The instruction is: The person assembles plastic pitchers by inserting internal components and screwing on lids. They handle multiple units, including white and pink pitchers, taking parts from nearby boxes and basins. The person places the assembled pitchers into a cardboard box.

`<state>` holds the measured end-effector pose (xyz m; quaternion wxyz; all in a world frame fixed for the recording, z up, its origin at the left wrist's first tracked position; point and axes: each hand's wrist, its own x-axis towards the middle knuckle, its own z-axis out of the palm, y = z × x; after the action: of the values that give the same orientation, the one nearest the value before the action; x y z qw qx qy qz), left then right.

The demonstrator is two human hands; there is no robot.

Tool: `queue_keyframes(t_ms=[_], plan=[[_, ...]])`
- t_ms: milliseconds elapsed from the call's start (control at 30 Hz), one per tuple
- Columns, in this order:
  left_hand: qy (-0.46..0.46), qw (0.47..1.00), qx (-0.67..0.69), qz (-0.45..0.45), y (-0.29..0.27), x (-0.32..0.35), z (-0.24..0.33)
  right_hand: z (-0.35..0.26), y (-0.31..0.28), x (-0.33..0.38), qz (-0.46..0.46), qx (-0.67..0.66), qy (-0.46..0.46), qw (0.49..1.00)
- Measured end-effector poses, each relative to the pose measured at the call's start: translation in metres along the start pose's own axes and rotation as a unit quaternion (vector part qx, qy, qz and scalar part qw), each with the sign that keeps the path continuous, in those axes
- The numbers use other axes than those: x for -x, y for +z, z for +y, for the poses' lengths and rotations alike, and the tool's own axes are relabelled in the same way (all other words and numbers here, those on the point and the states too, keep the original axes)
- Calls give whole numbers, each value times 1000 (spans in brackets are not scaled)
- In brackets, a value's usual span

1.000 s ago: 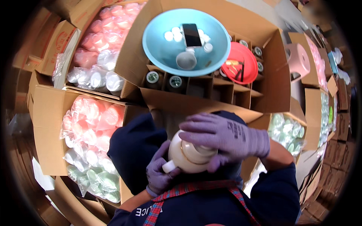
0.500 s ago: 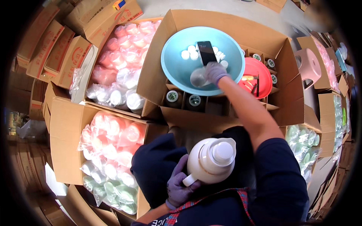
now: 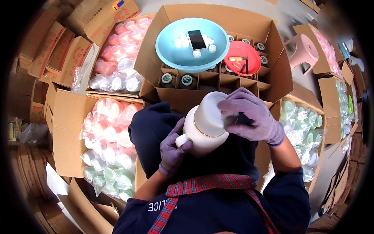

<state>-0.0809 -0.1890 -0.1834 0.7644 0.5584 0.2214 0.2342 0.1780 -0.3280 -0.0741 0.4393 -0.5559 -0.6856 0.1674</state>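
A white vacuum jug (image 3: 204,140) with a gold ring round its neck is tilted over my lap. My left hand (image 3: 174,150), in a purple-grey glove, is closed round its handle. At the jug's top, my gloved right hand (image 3: 255,115) has its thumb and fingers bent round something greyish and blurred that I cannot make out. Ahead stands a light blue basin (image 3: 167,54), holding a dark-screened phone (image 3: 196,40) and several small white caps (image 3: 212,48). Beside it sits a red basin (image 3: 253,58) with a few slim tools (image 3: 243,64) in it.
Both basins rest on a divided cardboard box (image 3: 230,11) with several capped bottles (image 3: 187,80) in its cells. Boxes of bagged pink (image 3: 113,113) and green parts (image 3: 300,117) flank me. A pink stool (image 3: 304,48) stands at the right, and stacked cartons (image 3: 54,46) at the left.
My right hand has come back from the blue basin to the jug's top. The jug has moved up and tilted, with my left hand still on its handle.
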Motion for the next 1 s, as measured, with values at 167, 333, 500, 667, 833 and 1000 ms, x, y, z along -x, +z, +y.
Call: queue_keyframes(t_ms=[167, 333, 500, 667, 833, 1000], plan=[[-9, 1000, 18, 7, 13, 25, 40, -32, 21, -12, 47, 98, -61, 992], [197, 902, -343, -174, 58, 72, 86, -63, 22, 2, 44, 155, 117, 980], [283, 761, -546, -205, 80, 63, 75, -31, 43, -6, -66, 165, 189, 966], [352, 786, -466, -203, 74, 49, 69, 8, 19, 9, -36, -191, 200, 960], [360, 762, -495, -212, 94, 21, 51, -22, 64, -43, -37, 291, 244, 924], [431, 783, -398, -206, 79, 6, 46, 30, 12, -43, -89, -90, 267, 955]])
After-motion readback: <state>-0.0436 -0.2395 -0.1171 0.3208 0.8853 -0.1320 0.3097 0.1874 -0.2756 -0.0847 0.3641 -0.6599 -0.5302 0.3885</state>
